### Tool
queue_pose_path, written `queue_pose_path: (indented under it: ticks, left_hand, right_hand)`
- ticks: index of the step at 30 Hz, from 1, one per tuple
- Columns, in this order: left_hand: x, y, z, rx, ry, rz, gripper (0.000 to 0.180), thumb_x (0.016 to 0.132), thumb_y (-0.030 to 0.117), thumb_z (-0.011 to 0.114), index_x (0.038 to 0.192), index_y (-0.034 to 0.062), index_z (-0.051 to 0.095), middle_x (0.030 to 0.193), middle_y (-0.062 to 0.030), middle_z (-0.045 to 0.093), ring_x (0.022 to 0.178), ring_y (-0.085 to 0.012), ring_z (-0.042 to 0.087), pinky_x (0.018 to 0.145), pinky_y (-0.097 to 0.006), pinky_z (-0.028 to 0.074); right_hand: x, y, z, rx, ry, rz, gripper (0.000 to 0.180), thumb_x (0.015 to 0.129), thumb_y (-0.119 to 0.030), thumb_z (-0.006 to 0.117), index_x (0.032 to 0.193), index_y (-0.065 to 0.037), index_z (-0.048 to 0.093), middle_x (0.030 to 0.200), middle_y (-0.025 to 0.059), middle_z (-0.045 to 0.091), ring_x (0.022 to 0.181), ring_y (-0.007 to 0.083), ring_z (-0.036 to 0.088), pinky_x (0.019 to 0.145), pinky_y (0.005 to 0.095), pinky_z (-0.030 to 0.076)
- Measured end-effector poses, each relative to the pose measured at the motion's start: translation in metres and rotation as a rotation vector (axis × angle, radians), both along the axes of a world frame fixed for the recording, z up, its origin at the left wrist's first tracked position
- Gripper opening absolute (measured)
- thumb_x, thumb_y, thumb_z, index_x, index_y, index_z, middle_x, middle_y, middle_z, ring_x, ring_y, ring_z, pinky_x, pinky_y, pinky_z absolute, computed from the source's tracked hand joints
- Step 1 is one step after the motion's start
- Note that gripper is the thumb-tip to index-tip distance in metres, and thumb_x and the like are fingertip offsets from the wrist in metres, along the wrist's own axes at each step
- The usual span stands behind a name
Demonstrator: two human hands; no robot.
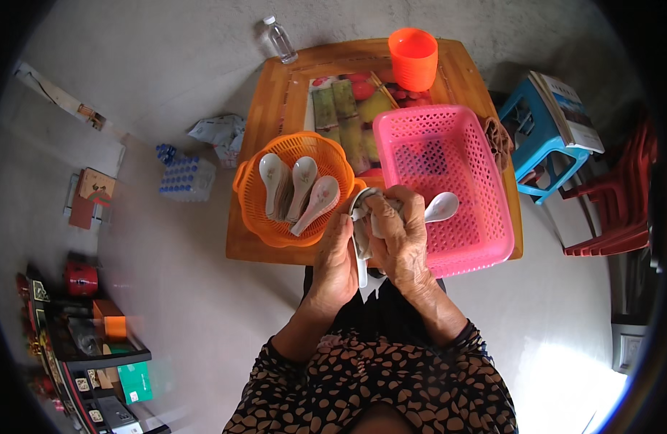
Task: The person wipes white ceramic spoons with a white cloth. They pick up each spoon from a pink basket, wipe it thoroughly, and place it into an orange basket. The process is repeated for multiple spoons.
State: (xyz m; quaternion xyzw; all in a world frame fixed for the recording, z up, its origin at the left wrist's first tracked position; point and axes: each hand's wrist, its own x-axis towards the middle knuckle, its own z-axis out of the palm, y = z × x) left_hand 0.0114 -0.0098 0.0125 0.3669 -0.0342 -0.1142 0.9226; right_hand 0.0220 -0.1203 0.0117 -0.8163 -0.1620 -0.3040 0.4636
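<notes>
From my remote seat, I see the left hand [333, 266] with thumb and fingers closed on a white soup spoon [362, 273], while the right hand [403, 249] has bent fingers gripping a pale cloth [361, 239] against it. Just beyond, floral spoons [303, 181] fill an orange basket [264, 233], another spoon [442, 207] lies in a pink basket [460, 242], and a booklet [573, 105] (print too small for me to read) tops a blue stool [527, 105].

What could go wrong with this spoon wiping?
1. The glossy white spoon between the left hand and the greyish cloth in the right hand could slip; in view, its handle extends past the wooden table's near edge.
2. The floral white spoons in the round orange plastic basket sit in nested stacks; a bump might shift them.
</notes>
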Motion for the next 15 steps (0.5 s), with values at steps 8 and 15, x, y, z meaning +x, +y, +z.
queue_pose_path:
  ticks: [8,15]
  left_hand:
    - [-0.004,-0.001,0.000,0.164,0.020,0.117,0.048,0.097,0.031,0.040,0.136,0.0049,0.032,0.128,-0.0081,0.044,0.116,-0.0163,0.046,0.097,-0.031,0.040]
    - [-0.008,0.004,0.006,0.039,0.185,0.122,0.047,0.094,0.036,0.047,0.131,0.0080,0.041,0.125,-0.0048,0.049,0.112,-0.0152,0.049,0.094,-0.032,0.043]
  right_hand:
    - [-0.017,-0.002,-0.003,-0.045,0.176,0.170,0.041,0.072,0.000,0.066,0.111,0.002,0.053,0.100,0.0155,0.049,0.090,0.0302,0.053,0.074,0.0355,0.048]
    - [-0.034,-0.015,0.004,0.027,0.339,0.459,0.038,0.072,-0.001,0.066,0.108,-0.001,0.057,0.104,0.0152,0.052,0.088,0.0304,0.059,0.072,0.0367,0.051]
